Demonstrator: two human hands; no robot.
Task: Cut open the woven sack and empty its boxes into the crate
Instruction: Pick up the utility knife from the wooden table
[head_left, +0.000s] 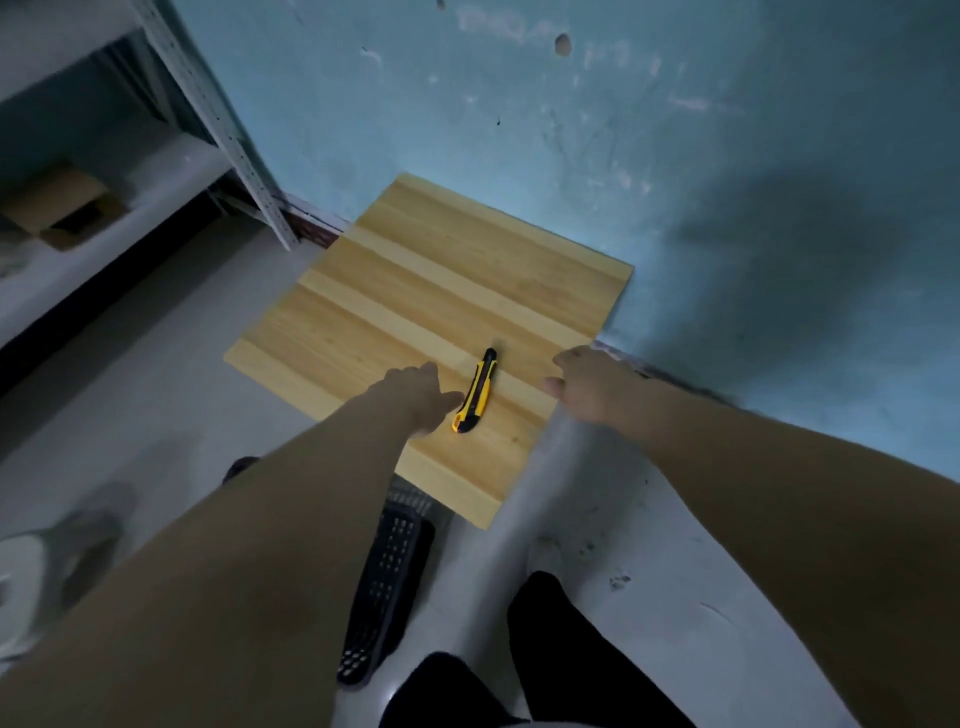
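Note:
A yellow and black utility knife (475, 393) lies flat on a small wooden table (426, 291) near its front right edge. My left hand (415, 397) hovers just left of the knife, thumb almost at its handle, holding nothing. To the knife's right, my right hand (592, 387) reaches over the table's right edge with fingers loosely curled, holding nothing. A black perforated plastic crate (387, 582) shows partly under the table's front corner, between my arms. No woven sack appears in view.
A teal wall (571, 130) stands right behind the table. A grey metal shelf rack (218, 124) with an open cardboard box (57, 208) is at the left. Blurred white and grey things (47, 566) lie on the pale floor at lower left. My dark-trousered legs (566, 654) are below.

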